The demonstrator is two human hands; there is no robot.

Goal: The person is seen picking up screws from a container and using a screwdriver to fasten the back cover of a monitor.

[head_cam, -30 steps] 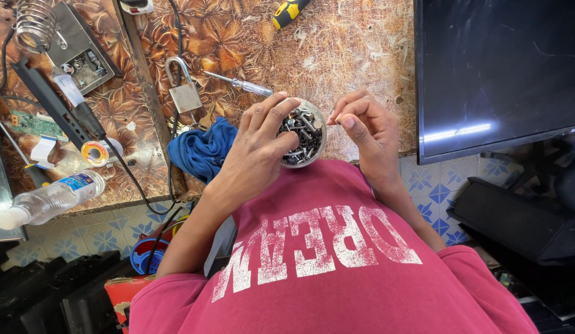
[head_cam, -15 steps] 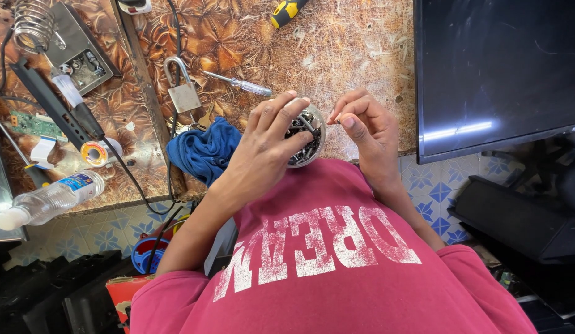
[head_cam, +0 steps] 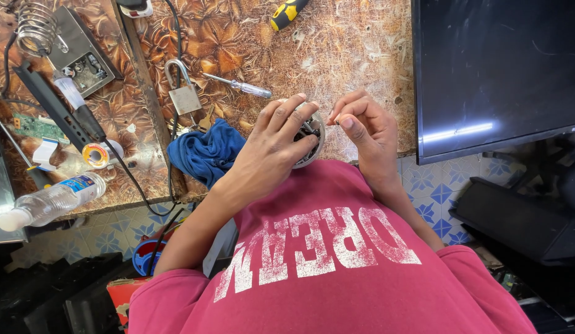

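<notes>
Two bare hands meet at the near edge of a brown patterned workbench (head_cam: 362,55). The left hand (head_cam: 272,148) wraps its fingers over a small round metal tin (head_cam: 313,145) of tiny parts. The right hand (head_cam: 365,127) pinches something too small to tell. A blue cloth (head_cam: 204,154) lies just left, a padlock (head_cam: 183,96) beyond it.

The left hand (head_cam: 272,148) covers a small round container (head_cam: 311,143) at the near edge of the worktable (head_cam: 362,55), its fingers (head_cam: 293,120) over the rim. Just right of them, the right hand (head_cam: 365,133) pinches its fingertips (head_cam: 344,120) beside that rim. A cloth (head_cam: 204,153) lies left of the fingers, a padlock (head_cam: 183,94) and a small screwdriver (head_cam: 241,85) beyond them, a monitor (head_cam: 498,68) to their right.
</notes>
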